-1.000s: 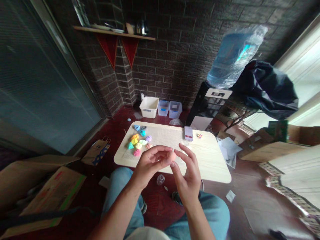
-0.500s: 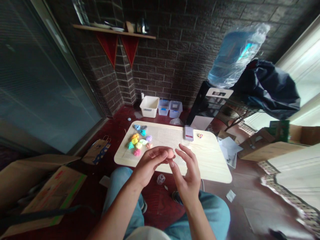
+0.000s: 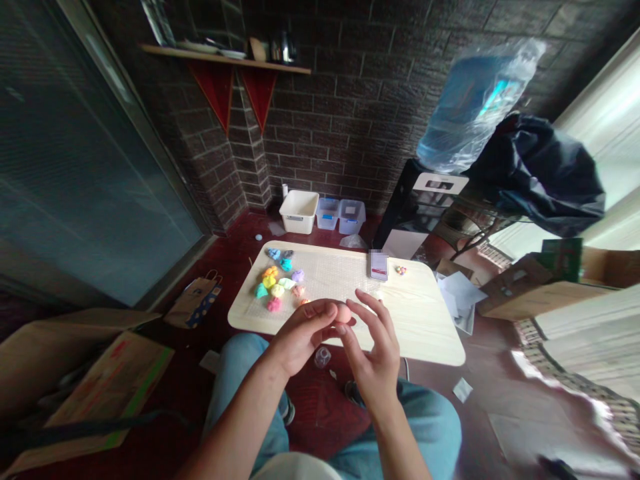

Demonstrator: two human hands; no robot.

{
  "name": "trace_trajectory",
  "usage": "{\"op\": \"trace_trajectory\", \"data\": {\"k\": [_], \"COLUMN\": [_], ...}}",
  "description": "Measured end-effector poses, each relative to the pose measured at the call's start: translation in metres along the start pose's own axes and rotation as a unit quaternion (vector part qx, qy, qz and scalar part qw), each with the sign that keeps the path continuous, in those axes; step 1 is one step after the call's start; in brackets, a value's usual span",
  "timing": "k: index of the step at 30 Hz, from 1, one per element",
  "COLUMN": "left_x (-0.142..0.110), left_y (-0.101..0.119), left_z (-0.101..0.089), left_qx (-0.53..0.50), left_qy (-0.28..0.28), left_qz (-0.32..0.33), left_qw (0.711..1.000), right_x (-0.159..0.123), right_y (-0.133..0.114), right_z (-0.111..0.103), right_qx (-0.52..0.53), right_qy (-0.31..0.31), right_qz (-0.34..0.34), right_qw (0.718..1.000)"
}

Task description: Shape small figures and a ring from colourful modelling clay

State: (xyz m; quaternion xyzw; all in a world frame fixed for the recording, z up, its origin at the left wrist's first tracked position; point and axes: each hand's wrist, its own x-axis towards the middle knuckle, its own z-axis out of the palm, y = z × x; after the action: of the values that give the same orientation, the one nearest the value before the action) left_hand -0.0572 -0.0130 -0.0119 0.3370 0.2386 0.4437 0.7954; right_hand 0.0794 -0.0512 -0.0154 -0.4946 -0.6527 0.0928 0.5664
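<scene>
A small peach-pink ball of clay (image 3: 343,313) sits between the fingertips of both hands, above the near edge of a low wooden table (image 3: 425,320). My left hand (image 3: 300,337) curls its fingers and thumb round the ball from the left. My right hand (image 3: 373,347) touches it from the right with thumb and forefinger, the other fingers spread. On the table's left part lie several small coloured clay lumps (image 3: 277,280) on a pale gridded mat (image 3: 330,277).
A small box (image 3: 379,265) and a tiny multicoloured piece (image 3: 400,271) lie at the table's far side. White and clear bins (image 3: 323,215) stand by the brick wall. A water dispenser (image 3: 425,207), cardboard boxes (image 3: 80,380), a paper bag (image 3: 195,301) and scattered papers surround the table.
Both hands have shifted slightly lower and nearer with the ball; the left fingers have closed more round it. The view has tilted a little.
</scene>
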Motion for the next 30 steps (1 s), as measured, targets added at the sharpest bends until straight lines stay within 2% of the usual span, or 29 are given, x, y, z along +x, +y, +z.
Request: {"op": "trace_trajectory", "data": {"k": [9, 15, 30], "left_x": [0.0002, -0.0009, -0.0013], "left_y": [0.0014, 0.0035, 0.0002], "left_z": [0.0034, 0.0082, 0.0058], "left_qx": [0.001, -0.006, -0.014], "left_qy": [-0.028, -0.018, -0.018], "left_qz": [-0.007, -0.011, -0.013], "left_qw": [1.0, 1.0, 1.0], "right_x": [-0.0009, -0.0005, -0.0021], "right_y": [0.0014, 0.0009, -0.0007], "right_z": [-0.0008, -0.0019, -0.0025], "right_qx": [0.002, 0.002, 0.004], "right_qy": [0.005, 0.004, 0.001], "right_qz": [0.004, -0.003, 0.001], "right_qw": [1.0, 1.0, 1.0]}}
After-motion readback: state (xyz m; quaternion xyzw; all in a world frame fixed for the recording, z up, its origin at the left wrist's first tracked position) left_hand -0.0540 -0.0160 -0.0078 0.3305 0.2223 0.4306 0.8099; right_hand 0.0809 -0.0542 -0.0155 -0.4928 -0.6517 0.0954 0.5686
